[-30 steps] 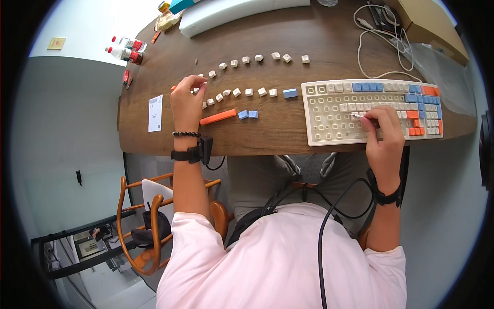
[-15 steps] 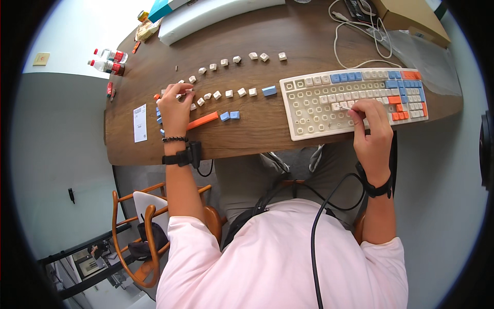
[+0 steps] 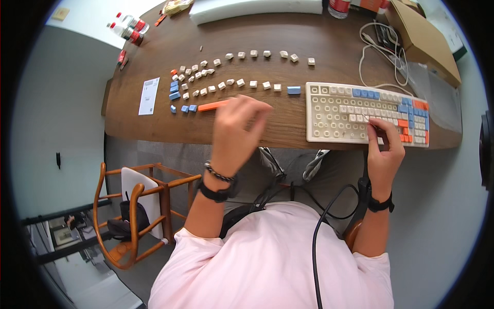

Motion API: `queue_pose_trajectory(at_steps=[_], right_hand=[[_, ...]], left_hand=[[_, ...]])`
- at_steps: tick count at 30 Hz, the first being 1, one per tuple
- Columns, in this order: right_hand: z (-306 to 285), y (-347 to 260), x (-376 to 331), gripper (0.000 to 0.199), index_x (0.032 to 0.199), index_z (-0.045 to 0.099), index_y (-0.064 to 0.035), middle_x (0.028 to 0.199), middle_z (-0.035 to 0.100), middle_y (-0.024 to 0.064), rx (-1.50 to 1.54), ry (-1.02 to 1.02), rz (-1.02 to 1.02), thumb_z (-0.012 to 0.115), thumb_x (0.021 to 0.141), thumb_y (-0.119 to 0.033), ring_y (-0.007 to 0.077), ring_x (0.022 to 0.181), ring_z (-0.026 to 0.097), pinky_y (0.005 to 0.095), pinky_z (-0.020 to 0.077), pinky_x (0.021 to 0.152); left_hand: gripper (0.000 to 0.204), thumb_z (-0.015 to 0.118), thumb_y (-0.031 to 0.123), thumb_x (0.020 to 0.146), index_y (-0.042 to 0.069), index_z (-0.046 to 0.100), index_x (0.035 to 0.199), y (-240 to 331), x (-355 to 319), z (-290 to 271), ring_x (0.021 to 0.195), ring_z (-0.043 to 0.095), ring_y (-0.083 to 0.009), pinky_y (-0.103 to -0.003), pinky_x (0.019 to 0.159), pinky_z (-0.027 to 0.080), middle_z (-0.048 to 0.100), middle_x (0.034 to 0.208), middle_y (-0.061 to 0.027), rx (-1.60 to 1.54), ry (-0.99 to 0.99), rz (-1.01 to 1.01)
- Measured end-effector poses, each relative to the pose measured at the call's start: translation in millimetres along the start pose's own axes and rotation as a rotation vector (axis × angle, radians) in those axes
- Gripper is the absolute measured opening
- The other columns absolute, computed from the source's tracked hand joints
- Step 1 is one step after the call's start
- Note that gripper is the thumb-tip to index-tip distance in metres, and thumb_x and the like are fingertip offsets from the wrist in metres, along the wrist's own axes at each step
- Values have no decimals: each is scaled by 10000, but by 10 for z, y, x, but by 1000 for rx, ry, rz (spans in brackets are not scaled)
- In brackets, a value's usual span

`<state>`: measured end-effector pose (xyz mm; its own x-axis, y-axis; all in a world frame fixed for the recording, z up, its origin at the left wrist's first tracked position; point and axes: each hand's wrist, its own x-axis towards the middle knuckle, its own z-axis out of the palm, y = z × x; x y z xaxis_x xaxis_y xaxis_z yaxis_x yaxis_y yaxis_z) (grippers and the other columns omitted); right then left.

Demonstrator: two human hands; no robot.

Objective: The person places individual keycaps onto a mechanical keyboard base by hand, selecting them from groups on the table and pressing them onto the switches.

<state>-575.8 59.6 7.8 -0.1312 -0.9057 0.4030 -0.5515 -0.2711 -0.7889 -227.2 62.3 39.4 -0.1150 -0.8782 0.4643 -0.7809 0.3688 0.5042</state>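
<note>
My right hand [image 3: 383,149] pinches at the white keyboard [image 3: 321,140], thumb and forefinger together beside a short row of pale keycaps [image 3: 356,118]. A thin, light sliver shows at those fingertips, too small to name. Bare switch sockets fill the keyboard's left and lower parts. My left hand [image 3: 236,131] is over the table's front edge, smeared by motion, its fingers drawn together and pointing right; what they hold, if anything, is hidden. Just beyond it lies a long orange keycap [image 3: 211,106], partly covered by the hand. Loose white keycaps [image 3: 240,82] stand in curved rows farther off.
Blue keycaps [image 3: 175,96] and a paper slip [image 3: 149,97] lie at the left. Bottles [image 3: 126,33] stand at the far left. A white foam block [image 3: 254,11] is at the back. A cable [image 3: 364,56], plastic bag [image 3: 437,98] and cardboard box [image 3: 429,44] are at the right.
My left hand has left the loose keycaps and swung right, toward the keyboard. My right hand stays pinched at the same short keycap row. The whole view has shifted.
</note>
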Motion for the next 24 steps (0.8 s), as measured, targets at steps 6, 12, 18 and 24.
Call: queue_pose_trajectory(at_steps=[6, 12, 18, 24], right_hand=[[3, 3, -38, 136, 1191, 817, 1, 1104, 844, 95, 4, -14, -8, 799, 1066, 53, 190, 1015, 794, 319, 612, 922], [14, -65, 16, 123, 1170, 807, 2, 1078, 827, 106, -64, -14, -97, 796, 1060, 54, 225, 995, 789, 339, 605, 925], [-6, -42, 42, 127, 1156, 809, 2, 1066, 814, 127, -63, -12, -49, 791, 1046, 63, 255, 986, 789, 345, 606, 914], [38, 44, 66, 142, 1140, 797, -2, 1050, 806, 132, -20, -12, -92, 802, 1023, 78, 289, 952, 790, 367, 619, 882]], left_hand=[[161, 885, 72, 954, 103, 806, 1091, 603, -79, 554, 998, 728, -288, -436, 908, 572, 747, 1046, -43, -249, -110, 184], [135, 864, 101, 972, 104, 788, 1083, 801, 40, 886, 1038, 710, -294, -436, 918, 577, 725, 1071, -43, -270, -125, 194], [193, 879, 47, 936, 81, 796, 1108, 832, 137, 1075, 1077, 708, -331, -467, 967, 597, 723, 1102, -75, -366, -84, 141], [322, 915, 72, 958, 68, 813, 1264, 886, 155, 1189, 999, 704, -335, -444, 905, 601, 694, 1117, -106, -385, -66, 28]])
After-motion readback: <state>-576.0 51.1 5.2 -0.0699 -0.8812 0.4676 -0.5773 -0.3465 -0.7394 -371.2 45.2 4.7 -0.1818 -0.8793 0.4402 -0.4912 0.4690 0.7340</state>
